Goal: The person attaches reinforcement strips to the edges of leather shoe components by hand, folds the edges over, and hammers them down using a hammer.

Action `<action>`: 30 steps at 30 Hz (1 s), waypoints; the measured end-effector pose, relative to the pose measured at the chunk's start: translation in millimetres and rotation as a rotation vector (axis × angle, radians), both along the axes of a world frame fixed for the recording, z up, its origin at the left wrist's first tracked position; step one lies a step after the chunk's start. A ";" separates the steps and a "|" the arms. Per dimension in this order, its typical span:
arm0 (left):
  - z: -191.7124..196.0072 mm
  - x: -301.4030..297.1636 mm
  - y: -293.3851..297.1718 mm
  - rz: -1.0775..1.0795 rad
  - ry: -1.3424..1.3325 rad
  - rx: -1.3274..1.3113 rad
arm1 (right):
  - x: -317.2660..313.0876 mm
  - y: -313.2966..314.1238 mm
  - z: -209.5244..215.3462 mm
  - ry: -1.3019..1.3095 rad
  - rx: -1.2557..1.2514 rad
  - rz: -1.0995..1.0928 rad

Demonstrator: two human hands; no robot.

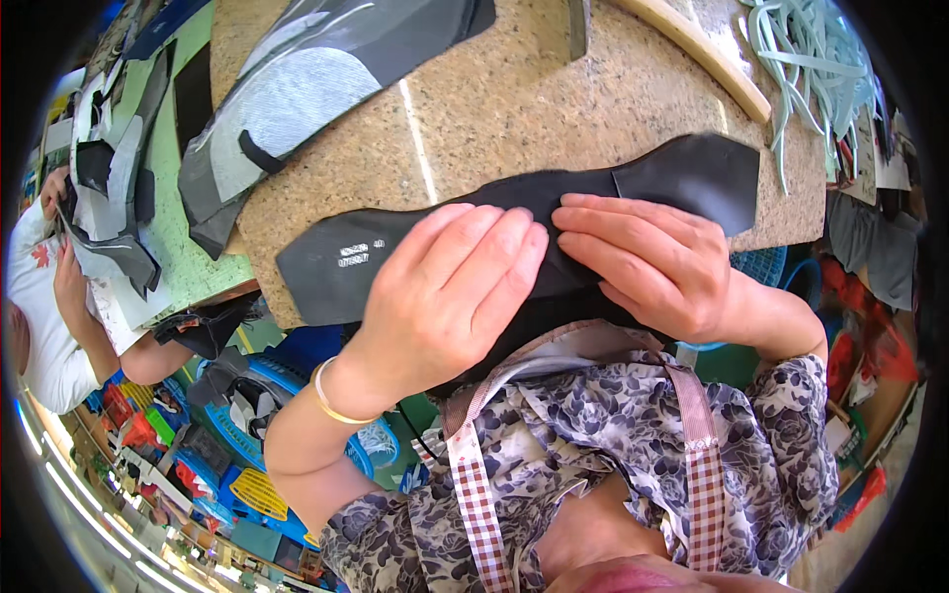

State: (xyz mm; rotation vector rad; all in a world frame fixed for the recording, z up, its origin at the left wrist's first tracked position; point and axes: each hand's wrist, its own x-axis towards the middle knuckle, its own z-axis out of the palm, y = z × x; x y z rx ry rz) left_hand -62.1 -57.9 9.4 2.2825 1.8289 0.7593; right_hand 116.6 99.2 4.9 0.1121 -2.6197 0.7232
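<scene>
The left hand [460, 282] lies on top of a long black piece [568, 185], with its fingers close together and pointing at 1 o'clock. I watch from far away, and I can't see its thumb well, so I can't tell if it pinches the edge. The right hand [643, 257] lies on the same piece, fingers together and a little bent, pointing at 10 o'clock. I can't tell if that hand grips underneath either.

The fingertips nearly meet at the middle. I think both hands press there so the piece lies flat and can't slide.

With the hands as the middle of my clock, one end of the black piece reaches to 9 o'clock, where I see small white marks [361, 253]. The other end points past 2 o'clock. It sits at the near edge of the speckled table [356, 178], maybe so the arms need not stretch.

At 10 o'clock I see big grey and white pieces [306, 109], maybe put there to leave working room. A curved wooden bar [702, 54] lies between 1 and 2. Pale blue strips [806, 69] hang in a tangle at 2. At 9, farther off, a co-worker [54, 336] holds a grey and white piece.
</scene>
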 end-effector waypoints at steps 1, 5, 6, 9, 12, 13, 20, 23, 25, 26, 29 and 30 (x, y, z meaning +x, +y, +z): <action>3.0 -1.7 -1.1 -0.006 -0.007 -0.005 | 2.0 1.0 2.0 -0.007 -0.005 -0.006; 5.8 -8.9 -3.0 -0.079 0.021 -0.137 | 7.0 8.8 3.8 -0.130 0.023 0.069; 7.5 -5.9 -3.8 -0.038 -0.029 -0.140 | 8.6 9.1 2.9 -0.135 -0.004 0.073; 7.0 3.4 -2.1 0.008 -0.092 -0.133 | 9.1 8.9 4.2 -0.138 -0.012 0.073; 1.9 12.6 2.8 0.059 -0.152 -0.051 | 7.1 8.8 7.4 -0.126 0.042 0.089; 1.7 13.2 2.1 0.059 -0.152 -0.050 | 6.4 8.8 7.7 -0.113 0.077 0.110; 0.1 20.7 3.1 -0.101 0.119 -0.007 | 17.0 3.9 -3.0 -0.092 0.193 0.046; 3.8 30.9 2.0 -0.142 0.233 -0.012 | 16.9 -3.1 1.2 -0.115 0.199 0.019; 3.7 28.8 2.2 -0.177 0.279 -0.002 | 22.6 1.8 10.6 -0.159 0.204 0.038; 0.9 27.3 1.9 -0.184 0.239 0.022 | 30.3 7.2 14.1 -0.212 0.258 0.002; 4.3 20.7 2.2 -0.183 0.220 0.028 | 46.1 19.2 19.3 -0.305 0.326 -0.102; 7.8 19.3 3.8 -0.168 0.182 -0.028 | 43.9 18.7 21.6 -0.298 0.312 -0.104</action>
